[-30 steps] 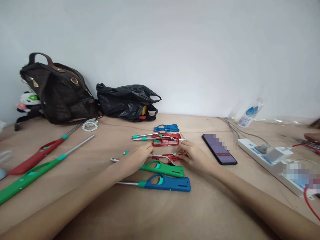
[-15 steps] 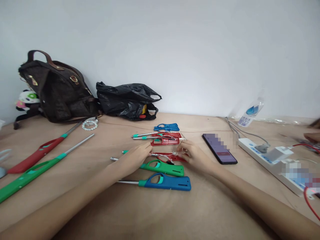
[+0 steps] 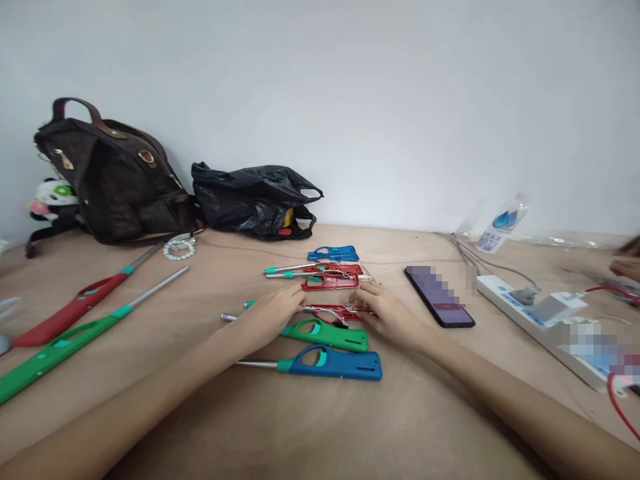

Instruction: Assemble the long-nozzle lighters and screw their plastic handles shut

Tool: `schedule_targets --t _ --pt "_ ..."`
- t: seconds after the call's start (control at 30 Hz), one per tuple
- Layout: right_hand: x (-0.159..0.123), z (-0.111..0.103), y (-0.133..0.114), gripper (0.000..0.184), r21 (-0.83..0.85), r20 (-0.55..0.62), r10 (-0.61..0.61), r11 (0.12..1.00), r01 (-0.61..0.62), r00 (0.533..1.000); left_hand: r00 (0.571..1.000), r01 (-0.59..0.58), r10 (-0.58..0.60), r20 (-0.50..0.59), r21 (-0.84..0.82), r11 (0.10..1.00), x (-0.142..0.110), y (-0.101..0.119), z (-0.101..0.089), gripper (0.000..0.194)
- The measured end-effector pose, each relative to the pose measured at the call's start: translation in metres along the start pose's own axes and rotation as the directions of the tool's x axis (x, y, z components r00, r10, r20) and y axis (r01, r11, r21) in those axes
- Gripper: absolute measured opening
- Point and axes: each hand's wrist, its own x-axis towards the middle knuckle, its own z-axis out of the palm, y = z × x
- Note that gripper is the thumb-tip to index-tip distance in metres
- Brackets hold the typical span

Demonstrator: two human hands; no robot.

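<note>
Between my hands lies an opened red lighter shell (image 3: 330,311) with white wire showing inside. My left hand (image 3: 277,308) has its fingers closed at the shell's trigger end, its fingertips partly hidden. At the other end, my right hand (image 3: 385,308) bends its fingers down over a small clear part lying on the shell. Just behind are more opened red lighter halves (image 3: 333,282) with metal tubes, and a blue shell half (image 3: 334,253). Nearer me lie a green lighter (image 3: 345,336) and a blue lighter (image 3: 350,367), both long-necked.
On the left lie another red lighter (image 3: 75,310) and green lighter (image 3: 60,358). A bead bracelet (image 3: 179,249), a backpack (image 3: 135,180) and a black plastic bag (image 3: 250,200) sit behind. Rightward are a phone (image 3: 440,297), a power strip (image 3: 543,330), a bottle (image 3: 503,223) and another person's hand (image 3: 625,269).
My right hand has lowered the clear part from above the red shell onto its end, and the fingers lie flatter. My left hand has stayed in place.
</note>
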Motion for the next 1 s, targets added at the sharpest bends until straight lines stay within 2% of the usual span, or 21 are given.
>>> schedule_targets --t 0.2,0.5,0.77,1.0 --pt "0.000 0.001 0.000 0.022 -0.150 0.048 -0.088 0.984 0.094 0.995 1.000 0.008 -0.008 -0.005 0.013 1.000 0.001 0.001 -0.002 0.023" --pt "0.000 0.003 0.003 0.023 -0.168 0.043 -0.122 0.978 0.127 0.992 0.995 -0.035 0.042 -0.092 0.074 0.997 0.002 0.000 -0.002 0.024" --pt "0.000 0.002 0.006 0.023 -0.175 0.053 -0.137 0.974 0.145 0.989 0.999 0.011 -0.006 -0.034 0.137 0.990 0.002 0.003 -0.005 0.023" --pt "0.000 0.001 0.004 0.020 -0.164 0.035 -0.152 0.974 0.156 0.988 1.000 0.024 -0.028 0.014 0.216 0.976 0.004 0.014 -0.016 0.021"
